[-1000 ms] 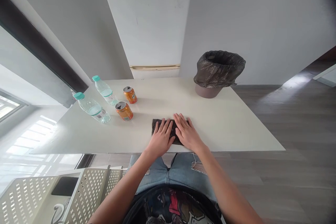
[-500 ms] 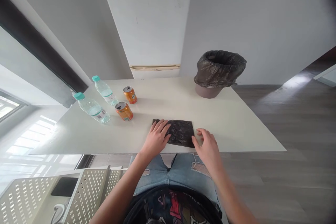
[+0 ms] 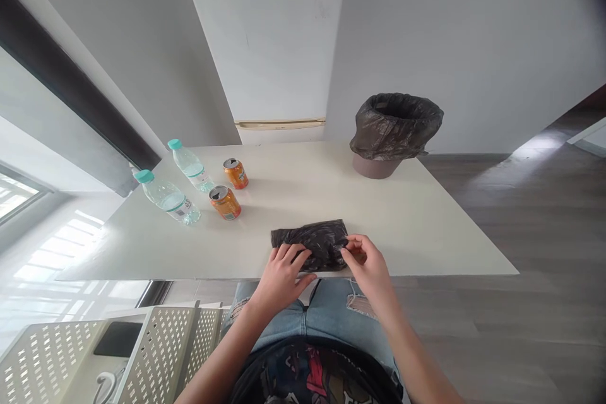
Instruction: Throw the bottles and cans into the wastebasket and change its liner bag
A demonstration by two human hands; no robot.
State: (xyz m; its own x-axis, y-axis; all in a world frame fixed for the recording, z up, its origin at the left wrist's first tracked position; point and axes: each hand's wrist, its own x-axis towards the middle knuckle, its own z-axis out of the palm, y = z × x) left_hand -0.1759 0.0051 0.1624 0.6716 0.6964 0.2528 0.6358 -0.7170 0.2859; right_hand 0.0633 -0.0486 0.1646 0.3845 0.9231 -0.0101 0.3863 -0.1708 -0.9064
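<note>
A folded black plastic bag [image 3: 318,238] lies creased on the white table near its front edge. My left hand [image 3: 283,274] rests over the bag's near left part, fingers stretched out and pressing on it, thumb apart. At the bag's right edge my right hand [image 3: 370,263] is closed, thumb and fingertips pinching the plastic. Just how much of the edge sits between those fingers is hidden.
To the left stand two orange cans [image 3: 225,203] and two clear bottles [image 3: 173,200] with teal caps. A bin lined with a black bag [image 3: 395,129] stands at the back right of the table [image 3: 449,246]. Perforated baskets [image 3: 163,344] sit below left.
My left hand has slid back toward the table's front edge. The right fingers have closed on the bag's right edge, and the bag is now slightly turned and more crumpled.
</note>
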